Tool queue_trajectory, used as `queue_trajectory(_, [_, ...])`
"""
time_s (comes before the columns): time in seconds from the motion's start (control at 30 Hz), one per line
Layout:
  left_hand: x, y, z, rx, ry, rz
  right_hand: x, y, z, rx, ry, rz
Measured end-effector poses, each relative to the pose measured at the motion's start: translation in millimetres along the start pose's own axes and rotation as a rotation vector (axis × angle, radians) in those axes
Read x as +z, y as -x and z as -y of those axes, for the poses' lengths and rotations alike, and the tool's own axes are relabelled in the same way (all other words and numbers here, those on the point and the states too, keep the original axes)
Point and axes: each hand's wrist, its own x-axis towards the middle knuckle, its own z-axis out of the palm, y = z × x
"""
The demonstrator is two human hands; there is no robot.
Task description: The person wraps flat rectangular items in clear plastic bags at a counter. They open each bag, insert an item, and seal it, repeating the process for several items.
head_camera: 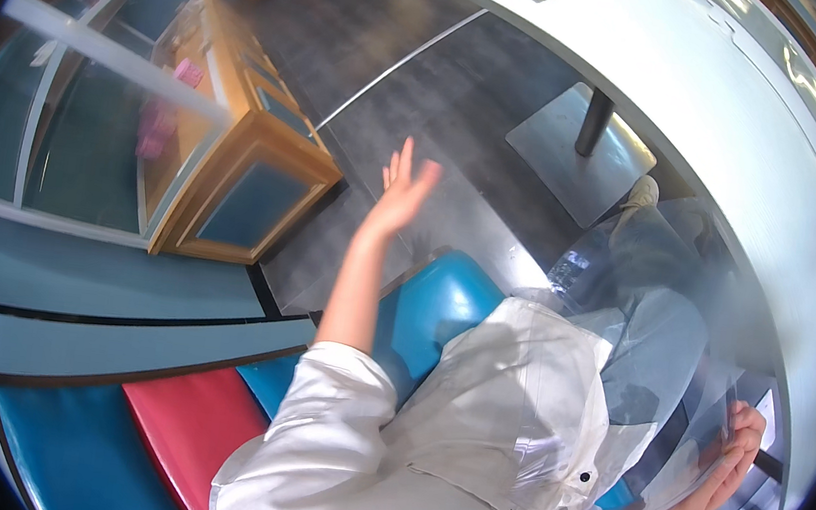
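Observation:
A large clear plastic sheet (696, 439) hangs over the front of the white shirt and the lap. Its edge is pinched between the thumb and fingers of my right hand (733, 451), low at the right beneath the white table edge. My left hand (401, 192) is raised on an outstretched arm above the grey floor, fingers apart, with nothing in it. The fingertips are slightly blurred. Below and right of that arm lies a blue padded seat (447, 305). The far end of the sheet, over the legs, is hard to make out.
A curved white tabletop (699, 84) spans the upper right, with a metal pedestal base (570, 153) under it. At the left stands a wood-and-blue cabinet (256, 200) bearing pink items (158, 124) behind a glass panel. A red-and-blue padded bench back (191, 434) runs along the lower left.

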Motion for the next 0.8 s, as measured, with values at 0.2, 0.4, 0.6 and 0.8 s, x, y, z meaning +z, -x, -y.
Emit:
queue_trajectory(0.2, [-45, -14, 22, -0.136, 0.325, 0.494, 19, -2, 6, 0.019, 0.032, -0.096])
queue_trajectory(0.4, [-1, -10, 41, 0.056, -0.588, 0.217, 13, 2, 5, 0.02, 0.016, -0.113])
queue_trajectory(0.6, [67, 33, 12, -0.137, -0.043, 0.46, 14, 4, 10, 0.031, 0.008, -0.145])
queue_trajectory(0.8, [96, 57, -15, 0.012, -0.026, 0.519, 18, 3, 9, -0.014, -0.061, -0.172])
